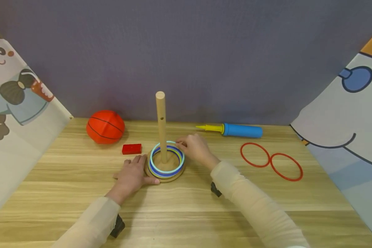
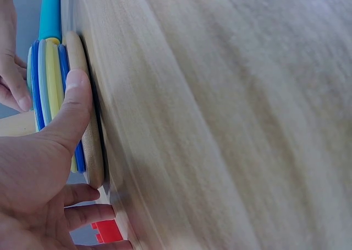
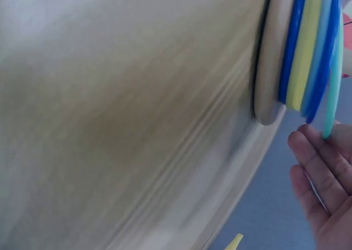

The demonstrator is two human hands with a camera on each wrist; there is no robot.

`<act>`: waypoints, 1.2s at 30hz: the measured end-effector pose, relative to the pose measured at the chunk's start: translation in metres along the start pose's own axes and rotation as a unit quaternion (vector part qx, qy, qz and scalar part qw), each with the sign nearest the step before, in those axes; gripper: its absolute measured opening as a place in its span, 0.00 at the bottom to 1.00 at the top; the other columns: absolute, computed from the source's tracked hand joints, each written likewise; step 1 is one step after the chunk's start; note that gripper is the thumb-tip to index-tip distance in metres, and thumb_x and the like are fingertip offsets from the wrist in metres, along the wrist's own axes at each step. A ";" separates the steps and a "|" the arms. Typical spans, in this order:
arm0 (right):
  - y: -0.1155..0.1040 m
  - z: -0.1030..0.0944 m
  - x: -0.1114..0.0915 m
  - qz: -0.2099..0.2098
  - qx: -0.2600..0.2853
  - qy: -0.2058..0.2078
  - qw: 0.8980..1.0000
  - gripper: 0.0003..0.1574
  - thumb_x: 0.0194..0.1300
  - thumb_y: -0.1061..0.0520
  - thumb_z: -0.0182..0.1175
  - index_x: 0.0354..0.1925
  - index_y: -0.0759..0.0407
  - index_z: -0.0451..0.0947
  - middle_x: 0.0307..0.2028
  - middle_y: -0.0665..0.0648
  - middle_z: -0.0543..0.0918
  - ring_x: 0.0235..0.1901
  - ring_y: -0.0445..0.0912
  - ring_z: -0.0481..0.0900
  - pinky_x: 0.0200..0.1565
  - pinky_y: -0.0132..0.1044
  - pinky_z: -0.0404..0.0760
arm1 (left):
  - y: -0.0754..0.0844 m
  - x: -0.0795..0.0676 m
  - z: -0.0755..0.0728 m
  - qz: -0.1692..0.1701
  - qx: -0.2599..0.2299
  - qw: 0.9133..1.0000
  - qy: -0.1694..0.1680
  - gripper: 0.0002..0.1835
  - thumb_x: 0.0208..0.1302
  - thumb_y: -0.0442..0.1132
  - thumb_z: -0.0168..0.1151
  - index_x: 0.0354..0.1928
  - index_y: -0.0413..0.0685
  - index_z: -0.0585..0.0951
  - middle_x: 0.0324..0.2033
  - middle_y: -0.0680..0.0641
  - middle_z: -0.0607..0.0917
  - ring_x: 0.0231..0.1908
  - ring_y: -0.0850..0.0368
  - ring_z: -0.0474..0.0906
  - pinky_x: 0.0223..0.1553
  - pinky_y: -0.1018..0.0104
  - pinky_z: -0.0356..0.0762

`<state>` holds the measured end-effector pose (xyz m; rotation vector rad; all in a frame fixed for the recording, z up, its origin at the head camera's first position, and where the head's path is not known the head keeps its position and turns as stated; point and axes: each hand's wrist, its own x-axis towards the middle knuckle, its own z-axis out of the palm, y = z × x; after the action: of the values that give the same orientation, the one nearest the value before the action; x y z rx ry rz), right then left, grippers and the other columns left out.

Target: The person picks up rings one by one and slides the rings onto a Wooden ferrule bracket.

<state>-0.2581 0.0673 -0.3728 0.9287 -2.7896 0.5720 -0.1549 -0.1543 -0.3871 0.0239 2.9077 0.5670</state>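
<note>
Nearest, left of lower centre, the left hand (image 1: 131, 175) lies against the left and front rim of the round wooden base (image 1: 172, 162), its thumb touching the edge and its fingers extended rather than clenched. On that base, at the centre of the frame, sits a stack of blue, yellow and pale blue rings (image 3: 302, 57). Above them is the turquoise ring (image 3: 333, 90), with a narrow gap showing under its gripped edge in the right-wrist view. Just right of centre, the right hand (image 1: 193, 148) pinches this ring at its far right, between thumb and fingertips; the rest of the ring reaches away to the left of the grip. The wooden post (image 1: 162, 127) stands upright through the ring, so the ring's free way runs up the post's long axis, toward the upper middle. The right hand is the nearer to it, the left being lower, at the base. Farther off lie two red rings (image 1: 270, 159) at right, a red block (image 1: 132, 149) left of centre, and a blue pump (image 1: 242, 130) and red ball (image 1: 105, 127) toward the wall.
</note>
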 end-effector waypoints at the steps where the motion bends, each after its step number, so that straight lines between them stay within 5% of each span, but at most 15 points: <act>1: 0.000 0.002 0.000 0.002 -0.001 -0.001 1.000 0.12 0.70 0.51 0.66 0.45 0.55 0.90 0.31 0.52 0.90 0.23 0.40 0.82 0.24 0.32 0.72 | 0.000 0.000 0.000 0.001 0.000 1.000 0.000 0.62 0.43 0.66 0.79 0.75 0.38 0.63 0.70 0.32 0.68 0.64 0.25 0.62 0.42 0.09 0.58; 15: -0.001 0.014 -0.004 0.016 0.028 -0.003 0.999 0.14 0.69 0.51 0.67 0.47 0.58 0.89 0.31 0.53 0.90 0.31 0.44 0.89 0.34 0.38 0.84 | 0.001 0.000 0.000 0.000 -0.004 1.000 0.001 0.62 0.43 0.66 0.79 0.75 0.39 0.63 0.69 0.33 0.68 0.64 0.25 0.62 0.42 0.09 0.58; 36: 0.004 0.013 -0.009 0.045 0.115 -0.030 0.992 0.15 0.71 0.50 0.65 0.49 0.57 0.88 0.36 0.52 0.91 0.36 0.44 0.88 0.42 0.39 0.85 | -0.002 0.001 0.003 0.009 -0.004 1.000 0.010 0.62 0.42 0.65 0.80 0.74 0.38 0.64 0.69 0.32 0.69 0.64 0.25 0.63 0.39 0.09 0.59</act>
<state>-0.2536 0.0699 -0.3887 0.8760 -2.8759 0.9089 -0.1551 -0.1551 -0.3912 0.0429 2.9279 0.5867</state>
